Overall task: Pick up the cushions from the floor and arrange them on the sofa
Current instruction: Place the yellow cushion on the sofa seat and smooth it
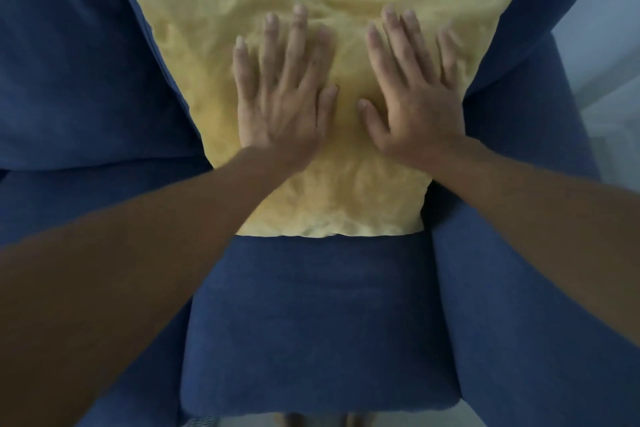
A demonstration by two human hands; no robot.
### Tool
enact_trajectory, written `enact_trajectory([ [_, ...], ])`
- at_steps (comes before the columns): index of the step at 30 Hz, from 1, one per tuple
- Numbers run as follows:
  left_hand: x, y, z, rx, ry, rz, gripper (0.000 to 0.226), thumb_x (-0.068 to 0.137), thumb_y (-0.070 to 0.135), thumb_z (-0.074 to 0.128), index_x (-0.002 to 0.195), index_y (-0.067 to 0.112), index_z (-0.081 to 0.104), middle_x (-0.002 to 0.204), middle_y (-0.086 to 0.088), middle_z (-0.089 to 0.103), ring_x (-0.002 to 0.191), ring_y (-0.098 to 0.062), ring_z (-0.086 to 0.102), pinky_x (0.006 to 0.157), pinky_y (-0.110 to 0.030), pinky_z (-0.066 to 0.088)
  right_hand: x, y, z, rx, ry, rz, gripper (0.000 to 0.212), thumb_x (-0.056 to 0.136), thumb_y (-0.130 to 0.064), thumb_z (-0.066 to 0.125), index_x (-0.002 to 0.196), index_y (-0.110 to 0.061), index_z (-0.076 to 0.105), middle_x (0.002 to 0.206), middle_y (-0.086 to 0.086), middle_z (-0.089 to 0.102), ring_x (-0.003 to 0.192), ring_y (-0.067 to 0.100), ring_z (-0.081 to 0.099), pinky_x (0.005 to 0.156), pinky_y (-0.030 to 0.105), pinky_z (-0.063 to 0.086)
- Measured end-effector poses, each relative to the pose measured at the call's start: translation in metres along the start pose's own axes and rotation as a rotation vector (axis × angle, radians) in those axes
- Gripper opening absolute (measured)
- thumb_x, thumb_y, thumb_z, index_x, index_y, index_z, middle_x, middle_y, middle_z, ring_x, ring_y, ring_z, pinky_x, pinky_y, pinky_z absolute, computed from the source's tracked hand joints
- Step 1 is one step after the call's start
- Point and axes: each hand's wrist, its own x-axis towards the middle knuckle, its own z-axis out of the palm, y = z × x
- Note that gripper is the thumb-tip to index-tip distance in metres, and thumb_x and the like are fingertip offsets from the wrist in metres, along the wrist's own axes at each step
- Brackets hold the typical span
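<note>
On sofa (pixel 311 316): cushion (pixel 194 56) leaning upright on backrest.
Left hand (pixel 280 108), right hand (pixel 412 111) pressing flat, fingers straight, gripping nothing, equally near.

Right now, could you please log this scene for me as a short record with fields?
cushion: yellow cushion, upright against the backrest
support: blue sofa, cushion's lower edge on its seat
left hand: left hand flat on the cushion, fingers spread
right hand: right hand flat on the cushion, beside the left
task state: cushion on sofa
</note>
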Motion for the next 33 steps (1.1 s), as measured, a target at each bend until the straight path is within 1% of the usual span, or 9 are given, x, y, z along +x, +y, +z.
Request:
enact_trajectory([
  [4,-0.052,0.026,0.016,0.049,0.120,0.141,0.062,0.113,0.042,0.023,0.169,0.015,0.023,0.174,-0.010,0.028,0.159,-0.039,0.027,0.127,-0.061,0.017,-0.053,-0.043,0.025,0.013,0.174,-0.010,0.068,0.109,-0.035,0.044,0.164,0.003,0.035,0.171,0.024,0.032,0.160,0.039,0.030,0.126,0.067,0.024],
  [9,-0.079,-0.021,0.059,0.146,0.007,0.139,0.075,0.111,0.061,0.033,0.170,0.018,0.016,0.174,-0.018,0.024,0.158,-0.046,0.018,0.128,-0.062,0.004,-0.080,-0.014,0.051,-0.028,-0.114,-0.130,0.093,0.103,-0.070,0.043,0.172,-0.011,0.019,0.179,0.011,0.017,0.165,0.030,0.017,0.131,0.064,0.011],
  [15,-0.081,-0.067,0.053,0.055,-0.068,-0.203,0.074,0.113,0.056,0.028,0.170,0.021,-0.002,0.176,-0.023,0.004,0.160,-0.051,0.005,0.126,-0.067,0.000,-0.082,0.041,0.046,0.091,-0.186,0.260,0.094,0.105,-0.069,0.041,0.173,-0.020,-0.001,0.181,0.008,-0.003,0.167,0.034,0.001,0.131,0.062,0.002],
  [19,-0.104,-0.074,0.056,-0.347,-0.061,-0.603,0.070,0.113,0.053,0.026,0.171,0.021,0.002,0.179,-0.009,0.001,0.165,-0.032,-0.001,0.131,-0.054,-0.003,-0.107,0.038,0.044,0.577,-0.103,0.661,0.081,0.111,-0.048,0.045,0.173,-0.019,0.001,0.181,0.003,0.006,0.166,0.022,0.015,0.134,0.047,0.018],
  [21,-0.122,-0.080,0.065,-0.691,-0.205,-0.803,0.069,0.110,0.060,0.023,0.170,0.028,0.013,0.176,-0.001,0.020,0.162,-0.025,0.018,0.132,-0.050,0.013,-0.124,0.028,0.044,0.801,-0.087,0.903,0.067,0.114,-0.046,0.042,0.172,-0.022,0.020,0.175,-0.001,0.032,0.157,0.017,0.037,0.127,0.039,0.032],
  [24,-0.132,-0.087,0.072,-1.095,-0.359,-1.130,0.086,0.093,0.081,0.021,0.159,0.030,0.043,0.154,0.008,0.054,0.143,-0.016,0.048,0.123,-0.043,0.031,-0.141,0.018,0.054,1.016,-0.275,1.051,0.056,0.115,-0.054,0.033,0.163,-0.026,0.043,0.155,-0.010,0.053,0.142,0.012,0.050,0.124,0.043,0.037],
  [27,-0.138,-0.091,0.085,-1.089,-0.552,-1.251,0.087,0.100,0.080,0.011,0.147,0.027,0.062,0.135,0.007,0.068,0.133,-0.016,0.056,0.123,-0.045,0.030,-0.149,0.015,0.067,1.141,-0.540,1.159,0.068,0.110,-0.069,0.021,0.162,-0.033,0.043,0.157,-0.009,0.052,0.151,0.020,0.044,0.128,0.053,0.030],
  [29,-0.144,-0.094,0.091,-0.988,-0.666,-1.283,0.086,0.101,0.079,0.011,0.143,0.027,0.065,0.138,0.002,0.068,0.133,-0.023,0.058,0.111,-0.044,0.035,-0.156,0.018,0.079,1.064,-0.633,1.247,0.073,0.108,-0.073,0.018,0.162,-0.032,0.044,0.164,-0.003,0.049,0.153,0.025,0.043,0.127,0.056,0.031],
  [33,-0.145,-0.094,0.080,-0.932,-0.602,-1.328,0.079,0.101,0.078,0.019,0.128,0.026,0.070,0.131,0.003,0.068,0.119,-0.025,0.061,0.103,-0.044,0.044,-0.156,0.021,0.076,1.049,-0.507,1.391,0.072,0.110,-0.068,0.025,0.162,-0.023,0.047,0.152,0.001,0.056,0.141,0.024,0.051,0.118,0.044,0.039],
])
